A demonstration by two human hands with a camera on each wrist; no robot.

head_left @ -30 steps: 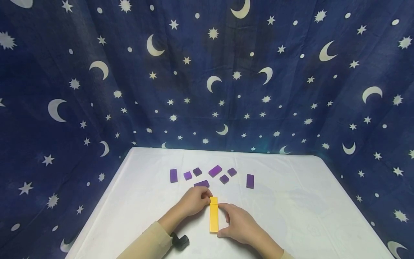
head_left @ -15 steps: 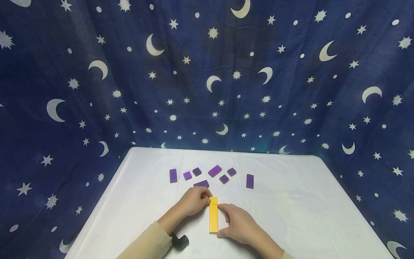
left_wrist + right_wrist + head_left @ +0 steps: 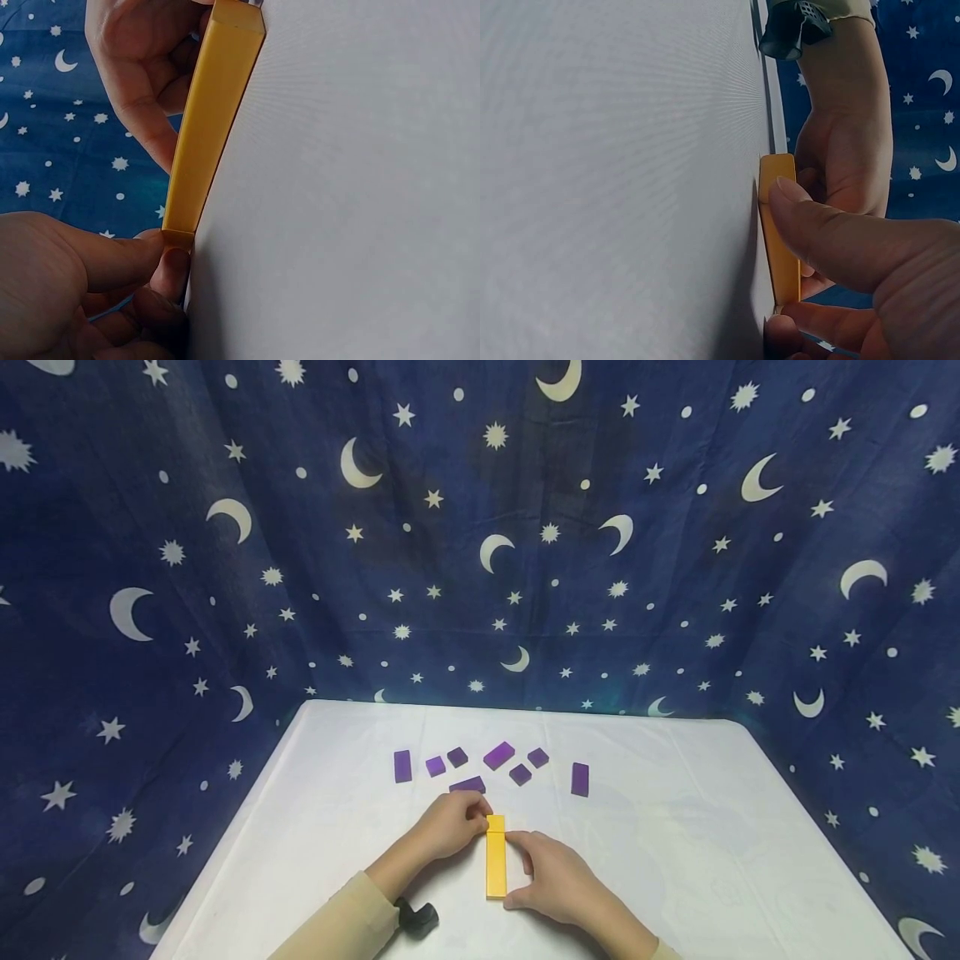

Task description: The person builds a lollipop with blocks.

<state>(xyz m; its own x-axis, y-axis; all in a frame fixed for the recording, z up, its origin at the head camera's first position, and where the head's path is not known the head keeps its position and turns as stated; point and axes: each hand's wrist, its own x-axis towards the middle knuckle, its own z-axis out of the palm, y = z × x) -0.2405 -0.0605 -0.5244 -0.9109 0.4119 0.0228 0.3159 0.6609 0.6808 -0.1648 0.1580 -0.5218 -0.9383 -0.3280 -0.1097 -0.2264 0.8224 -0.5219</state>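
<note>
A long yellow block (image 3: 496, 867) lies lengthwise on the white table, and a small yellow block (image 3: 496, 823) sits flush against its far end. My left hand (image 3: 446, 827) pinches the small block from the left; in the left wrist view, thumb and finger of that left hand (image 3: 45, 277) meet at the seam. From the right, my right hand (image 3: 558, 878) holds the long block, thumb by its near end and index finger close to the seam. In the right wrist view, the right thumb (image 3: 802, 217) covers part of the yellow side.
Behind the hands lie several purple blocks, among them an oblong (image 3: 402, 767) at left, another oblong (image 3: 580, 780) at right, and one purple block (image 3: 468, 785) just beyond the left fingers. A black wrist device (image 3: 417, 920) hangs below the left sleeve. Starry blue cloth (image 3: 480, 527) surrounds the table.
</note>
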